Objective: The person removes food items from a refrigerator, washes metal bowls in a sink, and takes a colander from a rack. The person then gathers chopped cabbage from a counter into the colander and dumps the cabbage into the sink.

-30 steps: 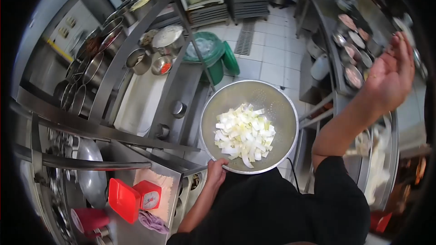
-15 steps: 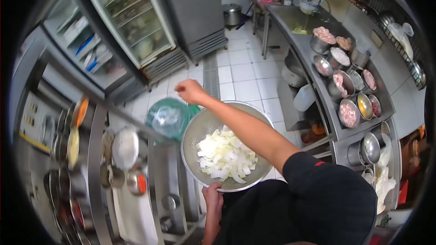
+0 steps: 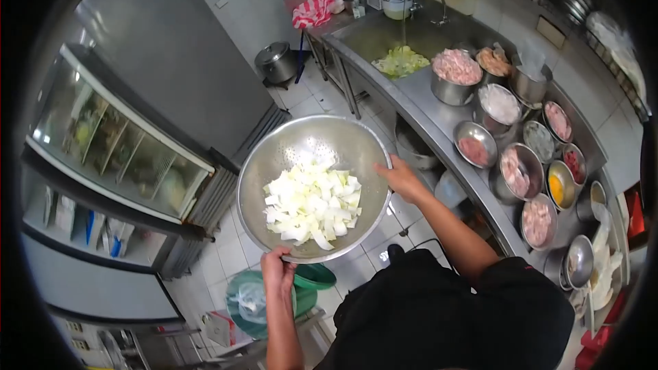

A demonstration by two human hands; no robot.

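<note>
A round metal colander (image 3: 329,140) holds a heap of chopped white cabbage (image 3: 312,205). My left hand (image 3: 276,267) grips its near rim from below. My right hand (image 3: 401,178) grips the rim on the right side. The colander hangs level in front of my body, over the tiled floor.
A steel counter (image 3: 425,106) on the right carries several metal bowls of meat and sauces (image 3: 510,164), with a sink of greens (image 3: 401,62) under a running tap at its far end. A glass-door fridge (image 3: 116,157) stands left. A green bin (image 3: 257,301) sits on the floor below.
The view has swung round from the pot shelves toward the counter and sink. My right hand has come down from reaching out and taken hold of the colander's right rim.
</note>
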